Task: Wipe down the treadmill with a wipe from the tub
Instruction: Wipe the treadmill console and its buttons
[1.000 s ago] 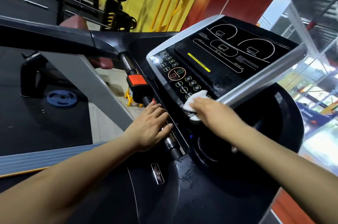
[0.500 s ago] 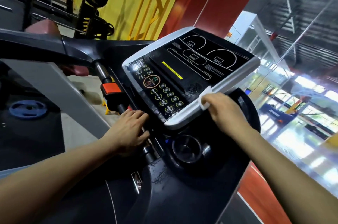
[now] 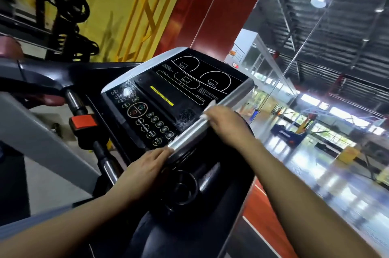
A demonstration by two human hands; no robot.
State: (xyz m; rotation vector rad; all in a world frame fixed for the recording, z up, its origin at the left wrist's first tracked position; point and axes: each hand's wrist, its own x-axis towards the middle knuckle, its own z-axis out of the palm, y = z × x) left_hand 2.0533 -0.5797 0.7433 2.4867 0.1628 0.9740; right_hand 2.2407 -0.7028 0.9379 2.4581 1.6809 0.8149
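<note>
While a red clip (image 3: 83,121) sits on the handlebar left of the treadmill console (image 3: 168,97), the left hand (image 3: 143,170) lies with straight fingers against the near corner of the console's silver edge bar (image 3: 210,118), holding nothing. Further right along that bar, the right hand (image 3: 226,123) presses a white wipe (image 3: 207,111) onto it, fingers curled over the wipe.

Head-worn, down onto treadmill console (image 3: 179,97)

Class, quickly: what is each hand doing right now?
Left hand: open, fingertips touching the console's silver edge.
Right hand: holding the white wipe against that edge.
</note>
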